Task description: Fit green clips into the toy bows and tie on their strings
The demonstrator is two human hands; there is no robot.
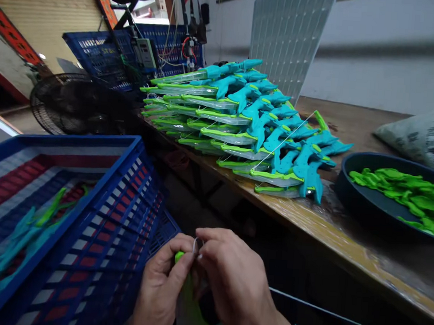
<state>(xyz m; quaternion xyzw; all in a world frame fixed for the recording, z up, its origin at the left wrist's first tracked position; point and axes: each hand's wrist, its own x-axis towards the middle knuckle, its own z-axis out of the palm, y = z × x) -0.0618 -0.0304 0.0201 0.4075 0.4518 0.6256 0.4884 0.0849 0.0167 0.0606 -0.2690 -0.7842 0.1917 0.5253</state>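
Note:
Low in the middle of the view, my left hand is closed round the lime-green tip of a toy bow. My right hand pinches a thin white string, which loops up between both sets of fingertips. From behind my right wrist the string runs taut to a blurred green end at the lower right. My hands cover most of this bow; a bit of its teal part shows at the bottom edge. A stack of similar teal and green toy bows lies on the table beyond.
A blue plastic crate with a striped lining stands at the left, teal and green pieces inside. On the wooden table, a dark round tray holds green parts. Behind the crate is a black fan; a sack lies far right.

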